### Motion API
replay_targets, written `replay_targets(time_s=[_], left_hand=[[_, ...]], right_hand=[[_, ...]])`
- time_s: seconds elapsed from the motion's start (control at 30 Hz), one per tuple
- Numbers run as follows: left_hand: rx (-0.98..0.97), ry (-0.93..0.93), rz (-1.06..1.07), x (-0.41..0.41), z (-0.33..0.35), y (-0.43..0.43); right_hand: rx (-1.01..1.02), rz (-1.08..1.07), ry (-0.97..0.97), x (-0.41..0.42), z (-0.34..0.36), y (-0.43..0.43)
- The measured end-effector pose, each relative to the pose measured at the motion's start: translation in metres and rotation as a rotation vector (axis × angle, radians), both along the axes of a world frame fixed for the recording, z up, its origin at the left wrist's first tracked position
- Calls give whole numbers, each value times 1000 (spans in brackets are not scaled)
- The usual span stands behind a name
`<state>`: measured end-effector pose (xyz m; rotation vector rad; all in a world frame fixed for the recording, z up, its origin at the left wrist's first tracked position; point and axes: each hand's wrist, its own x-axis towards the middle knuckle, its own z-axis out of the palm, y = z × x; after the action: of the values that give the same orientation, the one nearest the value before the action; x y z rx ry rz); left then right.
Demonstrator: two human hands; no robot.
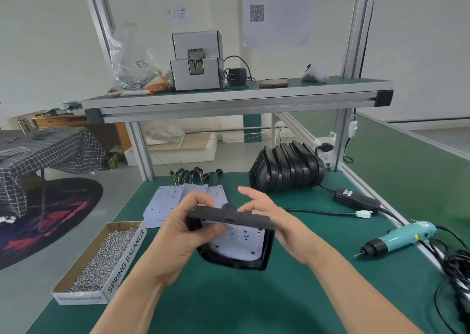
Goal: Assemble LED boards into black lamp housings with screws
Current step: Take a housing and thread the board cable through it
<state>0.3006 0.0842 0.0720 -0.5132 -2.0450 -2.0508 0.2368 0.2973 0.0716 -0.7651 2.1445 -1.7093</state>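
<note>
At frame center, the left hand (183, 232) is gripping a black lamp housing (230, 217); the right hand (276, 218), fingers straight, is touching it.

Both bare forearms come up from the bottom edge and angle inward, so the two hands meet near the middle. The left grip (185, 229) is turned with its back to the camera. Its fingers (201, 201) curl over the far edge of a black housing (229, 215), and its thumb (212, 232) presses the near side. The right grip (282, 221) lies against the housing's other end, palm facing left. Its fingers (250, 194) are stretched out and loosely spread, pointing up and away, with one fingertip touching the top edge.
</note>
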Motion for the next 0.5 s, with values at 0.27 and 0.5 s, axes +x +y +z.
replay_targets(time_s=[0.27,0.5], left_hand=[[-4,-165,-146,-9,-21,-23],[130,-316,-16,0,-75,-36]], right_hand=[[111,-46,113,-9,-2,11],[438,89,322,0,15,11]])
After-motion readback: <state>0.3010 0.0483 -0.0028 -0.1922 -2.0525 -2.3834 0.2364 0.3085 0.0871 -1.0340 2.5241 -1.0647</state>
